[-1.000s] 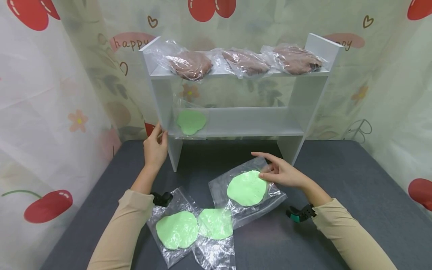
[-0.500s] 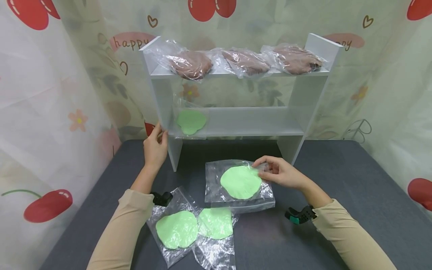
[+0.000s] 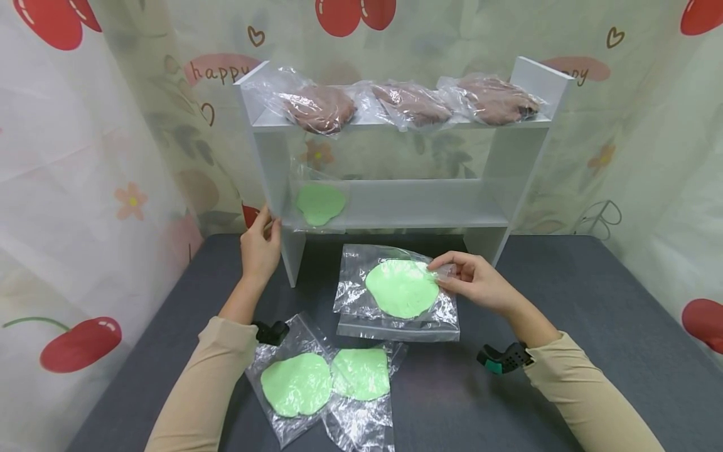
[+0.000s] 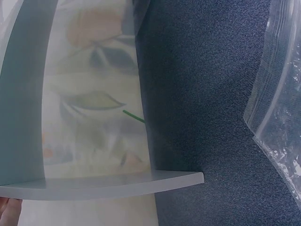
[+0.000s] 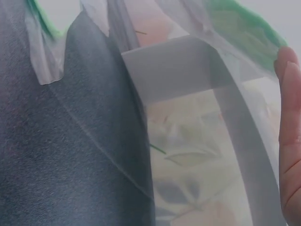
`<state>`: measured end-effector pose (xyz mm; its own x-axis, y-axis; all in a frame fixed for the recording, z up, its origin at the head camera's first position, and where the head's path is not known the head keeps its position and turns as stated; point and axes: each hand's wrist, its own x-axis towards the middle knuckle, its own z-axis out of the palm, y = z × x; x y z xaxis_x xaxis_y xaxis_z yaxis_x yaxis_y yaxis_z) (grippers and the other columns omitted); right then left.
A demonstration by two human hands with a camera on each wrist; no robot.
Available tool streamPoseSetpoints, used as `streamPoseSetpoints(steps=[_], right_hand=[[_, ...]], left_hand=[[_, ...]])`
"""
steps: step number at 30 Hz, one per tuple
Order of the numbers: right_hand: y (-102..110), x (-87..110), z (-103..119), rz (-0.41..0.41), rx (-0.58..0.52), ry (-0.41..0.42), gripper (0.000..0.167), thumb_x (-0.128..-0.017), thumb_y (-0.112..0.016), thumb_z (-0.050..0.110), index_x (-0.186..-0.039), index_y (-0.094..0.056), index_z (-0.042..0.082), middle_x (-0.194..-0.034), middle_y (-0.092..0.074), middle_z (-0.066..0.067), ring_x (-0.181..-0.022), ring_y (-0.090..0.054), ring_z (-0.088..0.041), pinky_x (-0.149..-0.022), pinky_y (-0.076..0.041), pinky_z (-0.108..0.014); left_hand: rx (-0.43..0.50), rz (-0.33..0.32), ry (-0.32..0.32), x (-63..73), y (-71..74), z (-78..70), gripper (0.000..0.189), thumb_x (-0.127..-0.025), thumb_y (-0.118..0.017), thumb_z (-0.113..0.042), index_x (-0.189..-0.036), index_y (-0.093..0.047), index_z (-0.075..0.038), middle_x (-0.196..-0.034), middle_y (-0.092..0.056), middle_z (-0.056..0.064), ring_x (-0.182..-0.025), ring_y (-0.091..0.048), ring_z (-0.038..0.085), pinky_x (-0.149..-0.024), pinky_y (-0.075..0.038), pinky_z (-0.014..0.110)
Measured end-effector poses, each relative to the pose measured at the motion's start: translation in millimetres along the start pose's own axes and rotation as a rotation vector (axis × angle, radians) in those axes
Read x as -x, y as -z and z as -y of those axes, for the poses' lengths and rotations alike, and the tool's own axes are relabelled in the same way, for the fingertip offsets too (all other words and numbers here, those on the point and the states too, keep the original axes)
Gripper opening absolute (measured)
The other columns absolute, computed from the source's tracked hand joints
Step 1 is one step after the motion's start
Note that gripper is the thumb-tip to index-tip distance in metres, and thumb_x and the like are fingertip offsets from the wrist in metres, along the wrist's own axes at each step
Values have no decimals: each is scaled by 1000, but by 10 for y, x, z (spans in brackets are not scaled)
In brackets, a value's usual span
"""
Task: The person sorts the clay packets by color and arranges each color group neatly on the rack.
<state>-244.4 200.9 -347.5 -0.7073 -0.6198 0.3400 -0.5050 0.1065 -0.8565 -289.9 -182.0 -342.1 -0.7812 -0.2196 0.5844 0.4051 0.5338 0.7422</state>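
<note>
My right hand [image 3: 474,279] pinches the right side of a clear zip bag [image 3: 353,295] holding a flat light-green slab [image 3: 402,289]. The bag is held up over the table in front of the shelf, its zip edge toward me. My left hand [image 3: 261,251] grips the left side panel of the white shelf [image 3: 423,204]; in the left wrist view only its fingertips [image 4: 9,212] show at the panel. Close to my left forearm, two more bags with green slabs [image 3: 296,384] lie overlapping on the table. Another bagged green slab [image 3: 321,204] stands at the left of the middle shelf.
Three plastic bags with brownish contents [image 3: 409,103] sit in a row on the top shelf. The dark table [image 3: 565,301] stretches to both sides and under the shelf. Patterned curtains [image 3: 141,157] enclose the back and sides, and a thin cable [image 3: 604,216] hangs at the right.
My right hand has swung the bag leftward, turned it straighter and raised it toward the shelf. The left hand stays at the side panel.
</note>
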Motion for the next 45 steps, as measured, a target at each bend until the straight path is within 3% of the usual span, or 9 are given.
streamPoseSetpoints(steps=[9, 20, 34, 45], right_hand=[[13, -21, 83, -51, -12, 0, 30, -91, -54, -1, -113, -61, 18, -71, -64, 10, -64, -58, -8, -58, -52, -25], [20, -57, 152, -110, -82, 45, 32, -92, -52, -3, -112, -61, 19, -74, -64, 9, -67, -62, -5, -63, -54, -20], [-31, -166, 236, -330, -262, 57, 32, -91, -53, -5, -110, -64, 18, -77, -60, 4, -67, -64, -3, -65, -55, -16], [-145, -287, 237, -481, -422, 117, 32, -90, -53, -7, -109, -65, 15, -75, -56, 1, -68, -64, -4, -64, -53, -14]], left_hand=[[10, 2, -1, -3, -1, -19, 47, -94, -52, -5, -140, -45, -10, -132, -55, 18, -114, -59, 35, -90, -52, 46], [1, 8, 8, -6, 9, -18, 46, -94, -51, -6, -140, -45, -12, -126, -58, 23, -114, -59, 36, -91, -52, 46], [-1, 16, 18, 15, 20, -40, 47, -95, -51, -8, -141, -43, -14, -125, -59, 23, -113, -60, 35, -91, -52, 44], [-17, 4, 10, 4, 7, -24, 46, -94, -52, -6, -140, -45, -11, -127, -58, 22, -112, -60, 36, -89, -53, 46]])
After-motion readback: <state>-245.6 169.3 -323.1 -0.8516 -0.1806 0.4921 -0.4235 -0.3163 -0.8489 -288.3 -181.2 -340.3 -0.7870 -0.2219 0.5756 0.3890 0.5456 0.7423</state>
